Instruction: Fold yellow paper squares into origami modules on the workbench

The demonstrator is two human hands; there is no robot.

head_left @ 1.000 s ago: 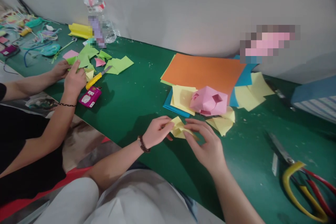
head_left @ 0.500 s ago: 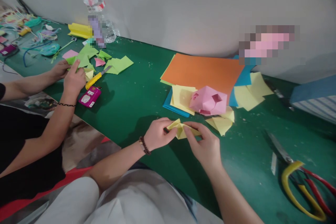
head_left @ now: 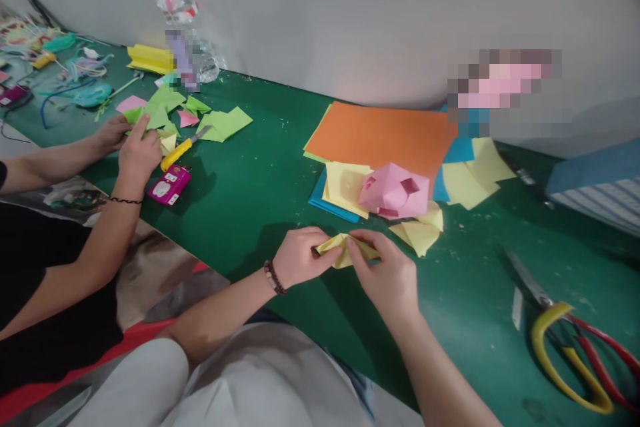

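Observation:
Between my two hands is a small folded piece of yellow paper [head_left: 343, 257], held above the green table [head_left: 240, 180]. My left hand [head_left: 306, 256] pinches its left end, thumb in front. At the right end, the thumb and fingers of my right hand [head_left: 387, 273] are closed on the same paper. Just beyond it sits a pink folded paper shape [head_left: 395, 192] with square openings. Folded yellow pieces [head_left: 419, 236] lie beside that shape, and a stack of yellow sheets [head_left: 347, 185] rests on blue paper [head_left: 327, 205] to its left.
Orange sheets [head_left: 385, 133] lie at the wall. On the right are scissors [head_left: 550, 320] with red and yellow handles and a blue striped box [head_left: 600, 180]. At left, a co-worker's hands [head_left: 137, 153] hold green paper near a yellow utility knife [head_left: 177, 153] and a magenta box [head_left: 171, 185].
The raised point at the middle of the yellow paper now sits lower and flatter between my thumbs. Both hands keep their hold, and the view has shifted slightly.

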